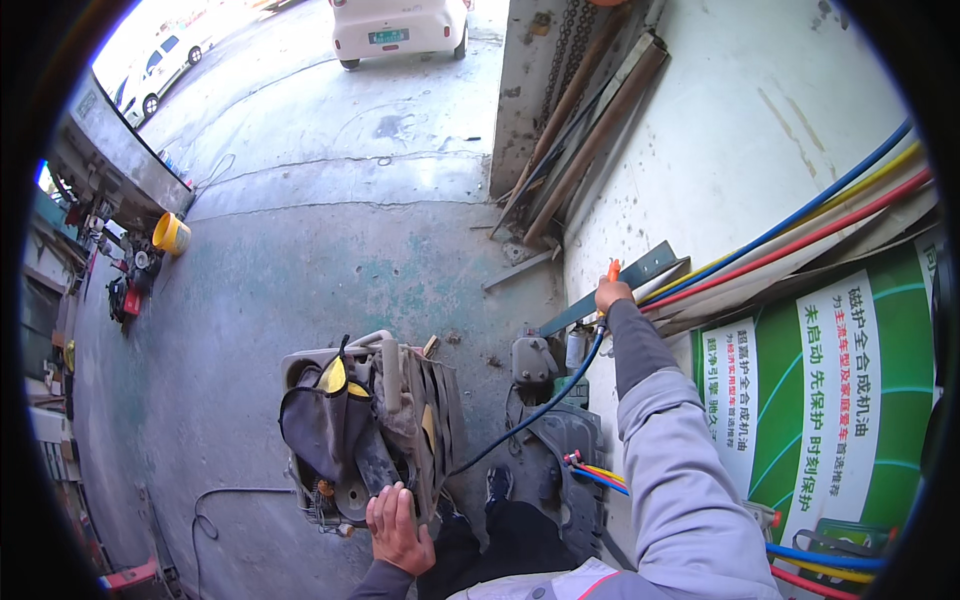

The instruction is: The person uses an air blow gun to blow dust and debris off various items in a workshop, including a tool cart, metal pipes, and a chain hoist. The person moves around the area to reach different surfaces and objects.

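Observation:
My right hand (613, 292) is raised at the right wall, closed round an orange-tipped tool beside a dark metal bracket (648, 264). A dark blue hose (560, 393) hangs from this hand and curves down to the left. The tool's body is mostly hidden by my fingers. Low in front of me, my left hand (397, 530) rests on the near edge of a pile of worn grey fabric (330, 430), fingers stretched out and thumb apart. The pile lies on a frame with a pale tubular handle (390, 372). Yellow lining shows in its dark grey bag-like piece.
Blue, yellow and red hoses (790, 245) run along the right wall above a green poster (770, 400). A grey machine (534, 362) stands beside my feet. Pipes (600, 130) lean in the corner. A yellow bucket (171, 234) sits left; a white car (400, 28) is outside.

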A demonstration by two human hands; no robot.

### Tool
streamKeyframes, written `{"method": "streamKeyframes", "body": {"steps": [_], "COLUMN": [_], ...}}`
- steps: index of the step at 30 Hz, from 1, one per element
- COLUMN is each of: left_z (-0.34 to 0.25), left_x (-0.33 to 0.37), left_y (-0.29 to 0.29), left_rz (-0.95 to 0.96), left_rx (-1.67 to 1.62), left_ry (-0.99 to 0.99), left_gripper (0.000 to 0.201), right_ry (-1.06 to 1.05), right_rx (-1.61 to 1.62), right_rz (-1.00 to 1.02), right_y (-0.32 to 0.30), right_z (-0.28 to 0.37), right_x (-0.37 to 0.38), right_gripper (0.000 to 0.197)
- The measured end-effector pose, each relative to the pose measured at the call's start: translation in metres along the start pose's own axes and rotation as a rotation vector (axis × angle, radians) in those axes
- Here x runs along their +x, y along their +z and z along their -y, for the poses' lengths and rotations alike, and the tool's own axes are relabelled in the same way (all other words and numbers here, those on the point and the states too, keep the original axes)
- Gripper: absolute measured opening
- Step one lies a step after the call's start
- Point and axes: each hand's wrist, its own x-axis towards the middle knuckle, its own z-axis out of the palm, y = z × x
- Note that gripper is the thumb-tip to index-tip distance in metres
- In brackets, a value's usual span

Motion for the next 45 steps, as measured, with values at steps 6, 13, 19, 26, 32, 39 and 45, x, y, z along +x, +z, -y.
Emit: {"method": "streamKeyframes", "body": {"steps": [6,13,19,26,32,39,45], "left_z": [0.001,0.001,0.002,0.001,0.0,0.0,0.001], "left_x": [0.0,0.0,0.0,0.001,0.001,0.001,0.001], "left_y": [-0.001,0.0,0.0,0.0,-0.001,0.0,0.001], "left_rz": [0.006,0.009,0.006,0.014,0.02,0.015,0.017], "left_rx": [-0.006,-0.011,-0.014,-0.009,-0.01,-0.01,-0.004], "left_ry": [0.001,0.002,0.004,0.003,-0.001,0.002,0.005], "left_gripper": [0.079,0.078,0.078,0.078,0.078,0.077,0.077], "right_ry": [-0.041,0.08,0.084,0.073,0.035,0.034,0.018], "right_rx": [-0.001,0.413,0.529,0.448,0.502,0.569,0.546], "right_rz": [0.107,0.307,0.274,0.351,0.392,0.384,0.356], "right_y": [0.019,0.024,0.021,0.025,0.031,0.039,0.031], "right_z": [-0.014,-0.025,-0.033,-0.04,-0.043,-0.037,-0.034], "right_x": [0.02,0.011,-0.002,-0.017,-0.026,-0.032,-0.036], "right_gripper": [0.06,0.056,0.055,0.057,0.058,0.057,0.057]}}
